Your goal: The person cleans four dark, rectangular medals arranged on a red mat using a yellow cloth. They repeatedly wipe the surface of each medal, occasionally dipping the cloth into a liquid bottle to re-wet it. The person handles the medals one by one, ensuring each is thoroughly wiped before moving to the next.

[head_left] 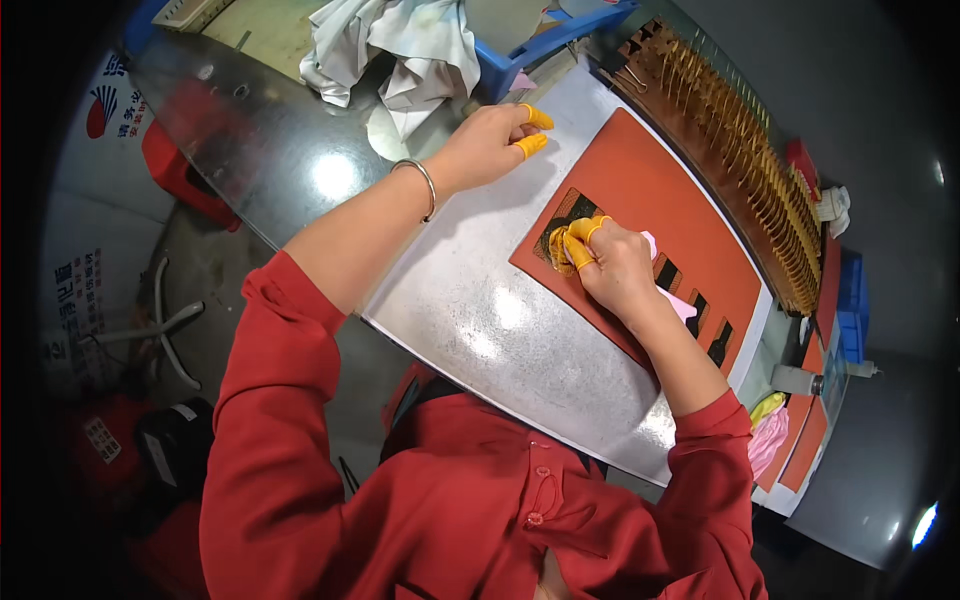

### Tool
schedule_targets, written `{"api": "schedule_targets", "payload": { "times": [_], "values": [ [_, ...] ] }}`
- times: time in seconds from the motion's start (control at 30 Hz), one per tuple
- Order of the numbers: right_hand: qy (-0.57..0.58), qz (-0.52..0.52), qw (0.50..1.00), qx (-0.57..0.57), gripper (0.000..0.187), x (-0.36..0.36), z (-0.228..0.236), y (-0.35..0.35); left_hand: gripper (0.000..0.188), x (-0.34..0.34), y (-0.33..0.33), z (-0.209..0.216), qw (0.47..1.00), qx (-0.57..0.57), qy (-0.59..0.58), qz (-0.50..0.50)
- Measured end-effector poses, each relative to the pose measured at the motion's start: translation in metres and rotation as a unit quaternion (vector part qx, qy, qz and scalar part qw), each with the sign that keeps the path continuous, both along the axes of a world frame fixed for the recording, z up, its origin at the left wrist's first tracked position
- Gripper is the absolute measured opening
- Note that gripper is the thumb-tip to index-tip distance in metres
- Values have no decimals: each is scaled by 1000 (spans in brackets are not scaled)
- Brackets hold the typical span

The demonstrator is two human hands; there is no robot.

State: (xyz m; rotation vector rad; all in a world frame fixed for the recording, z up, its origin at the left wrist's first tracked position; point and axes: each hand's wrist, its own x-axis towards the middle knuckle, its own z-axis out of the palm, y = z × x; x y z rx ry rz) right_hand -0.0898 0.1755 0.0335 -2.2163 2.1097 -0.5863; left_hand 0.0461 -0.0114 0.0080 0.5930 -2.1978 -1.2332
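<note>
My left hand [492, 148], with yellow finger cots on the thumb and a fingertip, hovers near the far left edge of an orange-red mat [640, 170]. Its thumb and finger are apart, and nothing shows between them. Over the mat's near left part, my right hand [612, 262] is closed in a pinch, also wearing yellow finger cots. The fingers press on a dark and gold patterned piece [574, 208]; what they hold is hidden. Pink material [684, 306] shows beside and under this hand. Several small dark pieces [721, 342] lie in a row to its right.
A brown rack [720, 150] with rows of gold-coloured parts stands beyond the mat. Crumpled whitish cloth [425, 55] and a blue bin [500, 70] are at the back. A grey bottle [797, 380] and pink cloth [768, 440] sit at the right. The grey tabletop [470, 290] borders the mat.
</note>
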Motion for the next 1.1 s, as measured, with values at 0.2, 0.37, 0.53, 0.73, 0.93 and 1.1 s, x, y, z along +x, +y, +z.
{"api": "schedule_targets", "payload": {
  "times": [0.2, 0.37, 0.53, 0.73, 0.93, 1.1],
  "values": [
    [-41, -4, 999, 9, 17, 2, 2, 4, 25, -1, 0, 0, 1000, 10, 22, -11],
    [-46, -8, 999, -18, 18, -7, 2, -10, 26, 1, 0, 0, 999, 48, 14, -2],
    [-59, -54, 997, -1, 12, -18, 5, -22, 26, 0, 0, 4, 1000, 22, -13, -3],
    [-42, -41, 998, 20, 11, -16, 1, -10, 26, -1, 1, 8, 1000, 27, 1, -4],
    [-50, -7, 998, 30, 8, -4, 1, 3, 27, 3, 0, 0, 1000, 24, 9, -7],
    [-31, -38, 999, -20, 13, -16, -1, -3, 24, 0, 3, 2, 1000, 30, -3, -3]
  ]
}}
